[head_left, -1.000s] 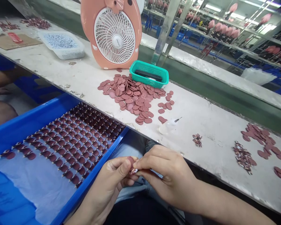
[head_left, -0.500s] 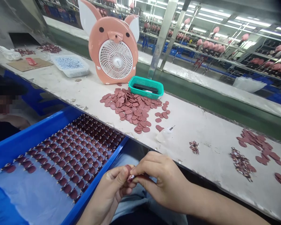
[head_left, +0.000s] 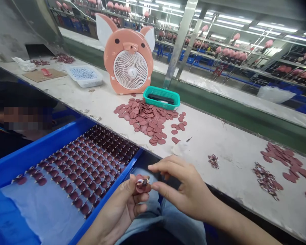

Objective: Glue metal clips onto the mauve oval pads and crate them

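Grip: left hand point(head_left: 114, 207) clenches a small maroon disc point(head_left: 142, 185) between thumb and fingers, with a tiny patterned piece on its face; right hand point(head_left: 186, 187) is released, its fingers spread and holding nothing.

Disc: held over the person's jeans point(head_left: 168, 217), just beside the right thumb, near the edge of the blue tray point(head_left: 40, 146).

Tray: lies to the left of the hands, with many small maroon pieces point(head_left: 84, 170) in slanting rows on a white sheet point(head_left: 40, 214).

Bench: a scuffed white bench point(head_left: 219, 170) runs behind the tray, with a heap of pink discs point(head_left: 148, 122) spread across it and a small plastic bottle point(head_left: 180, 148) just beside the heap.

Behind heap: a green basket point(head_left: 161, 97) and a pig-shaped fan point(head_left: 129, 61) stand side by side.

Right side: a heap of patterned pieces point(head_left: 266, 180) lies near more pink discs point(head_left: 283, 160).

Left edge: a co-worker's dark-clothed shape point(head_left: 15, 136) sits beyond the tray.
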`<state>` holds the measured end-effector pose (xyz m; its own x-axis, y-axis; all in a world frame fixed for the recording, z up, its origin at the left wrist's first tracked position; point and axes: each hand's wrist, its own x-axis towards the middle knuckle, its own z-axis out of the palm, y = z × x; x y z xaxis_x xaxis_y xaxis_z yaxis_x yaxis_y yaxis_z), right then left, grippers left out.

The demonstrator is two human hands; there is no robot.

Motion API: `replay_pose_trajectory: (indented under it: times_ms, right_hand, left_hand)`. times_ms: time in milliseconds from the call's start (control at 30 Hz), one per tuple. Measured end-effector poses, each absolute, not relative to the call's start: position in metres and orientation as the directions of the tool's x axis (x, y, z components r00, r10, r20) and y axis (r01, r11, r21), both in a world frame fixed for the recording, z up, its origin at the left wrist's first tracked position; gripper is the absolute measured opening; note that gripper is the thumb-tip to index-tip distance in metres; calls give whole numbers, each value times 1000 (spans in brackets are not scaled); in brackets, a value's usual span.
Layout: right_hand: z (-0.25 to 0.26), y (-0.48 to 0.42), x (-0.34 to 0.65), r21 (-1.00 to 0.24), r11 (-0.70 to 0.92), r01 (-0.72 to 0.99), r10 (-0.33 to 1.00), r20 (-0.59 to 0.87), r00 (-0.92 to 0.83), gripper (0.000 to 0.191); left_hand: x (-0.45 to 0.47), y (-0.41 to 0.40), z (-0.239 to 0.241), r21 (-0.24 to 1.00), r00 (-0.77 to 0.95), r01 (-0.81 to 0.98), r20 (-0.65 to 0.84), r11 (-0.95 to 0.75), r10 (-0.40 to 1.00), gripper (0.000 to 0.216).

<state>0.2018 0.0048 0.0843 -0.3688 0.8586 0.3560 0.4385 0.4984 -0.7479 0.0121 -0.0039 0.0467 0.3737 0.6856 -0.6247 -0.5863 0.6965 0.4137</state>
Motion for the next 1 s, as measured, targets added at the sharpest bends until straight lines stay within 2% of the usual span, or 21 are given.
replay_pose_trajectory:
  times_ms: [67, 300, 467, 533, 633, 700, 800, 867, 1000]
  right_hand:
    - [79, 6, 201, -782, 458, 423, 878, 325, -351, 21]
    - [66, 6, 189, -849, 380, 367, 904, 257, -342, 22]
    - [64, 9, 183, -863, 381, 331, 902, 267, -339, 17]
    - [61, 11, 180, -852, 410, 326, 897, 312, -313, 16]
    - [50, 13, 174, -762, 512, 396, 859, 452, -240, 17]
    - [39, 15, 168, -634, 583, 508, 796, 571, -201, 16]
    - [21, 19, 156, -443, 645, 623, 687, 693, -219, 19]
    - [11, 22, 147, -373, 686, 625, 635, 727, -263, 23]
    - [-1, 29, 130, -323, 733, 598, 591, 738, -326, 21]
  left_hand:
    - [10, -3, 44, 386, 391, -590, -632, 709, 669, 39]
    - [7, -3, 26, 354, 466, -612, -561, 707, 684, 33]
    - [6, 0, 24, 375, 486, -606, -524, 702, 699, 35]
    - [6, 3, 23, 385, 480, -596, -534, 705, 696, 42]
    - [7, 5, 18, 451, 379, -603, -564, 658, 734, 56]
    - [6, 5, 13, 581, 172, -625, -548, 520, 819, 53]
    - [4, 4, 9, 765, -105, -563, -443, 314, 891, 42]
    - [2, 5, 9, 817, -145, -507, -394, 274, 908, 38]
    - [-2, 8, 10, 860, -185, -427, -385, 279, 904, 35]
